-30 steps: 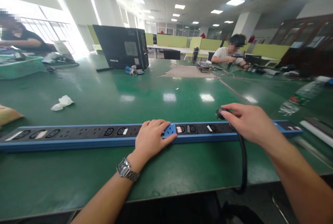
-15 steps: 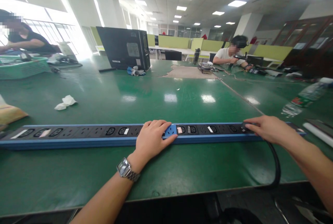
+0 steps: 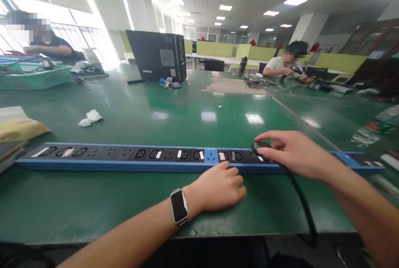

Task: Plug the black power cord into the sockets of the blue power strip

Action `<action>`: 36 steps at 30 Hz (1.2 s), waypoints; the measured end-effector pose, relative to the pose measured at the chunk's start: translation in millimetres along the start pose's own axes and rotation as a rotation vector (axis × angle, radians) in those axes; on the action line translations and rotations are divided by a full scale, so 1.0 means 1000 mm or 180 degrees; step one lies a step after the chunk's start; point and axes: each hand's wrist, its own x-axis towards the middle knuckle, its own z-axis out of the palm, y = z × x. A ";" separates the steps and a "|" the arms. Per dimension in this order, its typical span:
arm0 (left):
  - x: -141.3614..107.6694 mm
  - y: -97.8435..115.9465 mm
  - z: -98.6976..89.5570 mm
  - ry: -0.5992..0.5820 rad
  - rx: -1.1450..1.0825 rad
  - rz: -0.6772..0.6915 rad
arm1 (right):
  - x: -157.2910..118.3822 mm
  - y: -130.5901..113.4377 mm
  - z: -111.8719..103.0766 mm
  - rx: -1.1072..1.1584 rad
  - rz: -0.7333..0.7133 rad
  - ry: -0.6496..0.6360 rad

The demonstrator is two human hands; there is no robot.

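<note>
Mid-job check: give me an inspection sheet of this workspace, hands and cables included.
Surface: green table, glossy, tan patch farther back.
Job items: blue-and-black power strip, lying lengthwise; black plug.
Clutter: crumpled tissue, yellow packet, plastic bottle.
Hands: right hand pinches the plug at the strip, seating unclear; left hand curled by the strip's front edge.
Cables: black cable runs from the plug toward the near table edge.
Surroundings: computer tower, green basket, co-workers at left and right.

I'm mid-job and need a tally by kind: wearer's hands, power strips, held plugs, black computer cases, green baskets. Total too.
Left hand and right hand: 2
Power strip: 1
Held plug: 1
Black computer case: 1
Green basket: 1
Total: 6
</note>
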 end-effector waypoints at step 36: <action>-0.081 -0.036 -0.036 0.1988 -0.0517 -0.1982 | 0.006 -0.060 0.073 0.2237 -0.0348 -0.0134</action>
